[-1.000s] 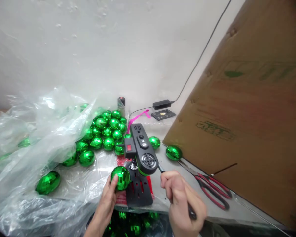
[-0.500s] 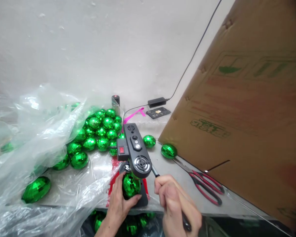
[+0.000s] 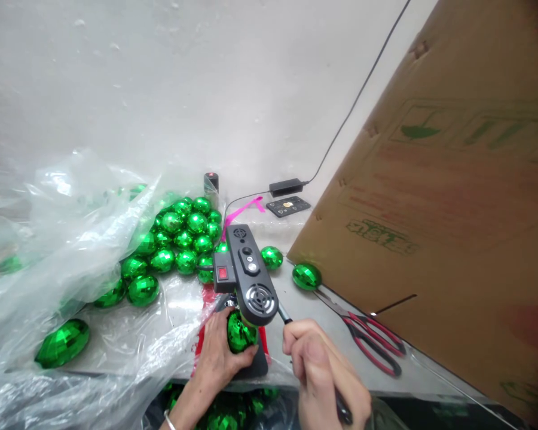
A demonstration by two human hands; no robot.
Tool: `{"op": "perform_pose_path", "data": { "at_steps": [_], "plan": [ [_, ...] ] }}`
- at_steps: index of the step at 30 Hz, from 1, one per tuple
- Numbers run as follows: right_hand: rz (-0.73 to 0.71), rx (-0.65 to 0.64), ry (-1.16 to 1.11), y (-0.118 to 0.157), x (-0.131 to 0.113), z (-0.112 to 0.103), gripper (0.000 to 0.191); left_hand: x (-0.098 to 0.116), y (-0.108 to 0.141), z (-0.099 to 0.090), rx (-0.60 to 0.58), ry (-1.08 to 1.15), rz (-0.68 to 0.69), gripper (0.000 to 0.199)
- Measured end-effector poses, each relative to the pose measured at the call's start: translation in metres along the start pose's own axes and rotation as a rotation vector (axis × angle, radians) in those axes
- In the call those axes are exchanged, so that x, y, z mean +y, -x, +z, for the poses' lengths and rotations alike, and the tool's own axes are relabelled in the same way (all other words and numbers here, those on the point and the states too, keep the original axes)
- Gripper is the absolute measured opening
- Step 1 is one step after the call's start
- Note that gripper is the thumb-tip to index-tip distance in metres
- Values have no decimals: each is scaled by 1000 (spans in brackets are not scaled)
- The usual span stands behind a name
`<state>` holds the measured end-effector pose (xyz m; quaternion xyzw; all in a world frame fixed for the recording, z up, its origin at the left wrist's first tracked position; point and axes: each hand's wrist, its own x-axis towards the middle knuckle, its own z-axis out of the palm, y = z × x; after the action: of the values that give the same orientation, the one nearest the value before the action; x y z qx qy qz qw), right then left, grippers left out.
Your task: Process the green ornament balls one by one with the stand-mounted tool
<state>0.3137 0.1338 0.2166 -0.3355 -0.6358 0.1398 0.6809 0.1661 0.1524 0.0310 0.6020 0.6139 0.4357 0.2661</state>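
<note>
My left hand (image 3: 222, 352) is closed around a shiny green faceted ball (image 3: 242, 332), thumb at its lower right and fingers along its left. The ball sits beneath the head of a small black machine (image 3: 251, 275) with round grilles and a red switch. Part of the machine's dark base (image 3: 256, 364) shows below the ball. My right hand (image 3: 320, 370) grips a black handle (image 3: 343, 412) with a metal shaft (image 3: 284, 312). The shaft's far end is hidden behind the machine head, so I cannot tell whether it is joined to it.
Several green balls (image 3: 183, 239) lie piled beside clear plastic sheeting (image 3: 72, 251). Red-handled scissors (image 3: 370, 337) lie right of my hands, by a large cardboard box (image 3: 430, 209). A phone (image 3: 288, 206), a black power adapter (image 3: 286, 187) and pink ribbon (image 3: 246, 207) are behind. More balls (image 3: 226, 415) show below the table edge.
The green ball has turned and shifted slightly right in my left hand, which has moved with it. My right hand keeps its grip on the handle, nearly unmoved.
</note>
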Motion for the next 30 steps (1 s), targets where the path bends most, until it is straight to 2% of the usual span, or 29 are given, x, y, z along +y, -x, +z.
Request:
{"op": "perform_pose_path", "data": {
  "at_steps": [5, 12, 20, 30],
  "plan": [
    [2, 21, -17, 5, 3, 3, 41, -8, 4, 11, 35, 43, -67, 89],
    [-16, 127, -1, 13, 5, 11, 44, -6, 1, 6, -59, 31, -31, 86],
    [-11, 181, 24, 24, 12, 11, 46, -15, 7, 7, -54, 13, -40, 87],
    [23, 183, 44, 30, 14, 13, 49, -10, 5, 6, -59, 23, -10, 82]
  ]
}}
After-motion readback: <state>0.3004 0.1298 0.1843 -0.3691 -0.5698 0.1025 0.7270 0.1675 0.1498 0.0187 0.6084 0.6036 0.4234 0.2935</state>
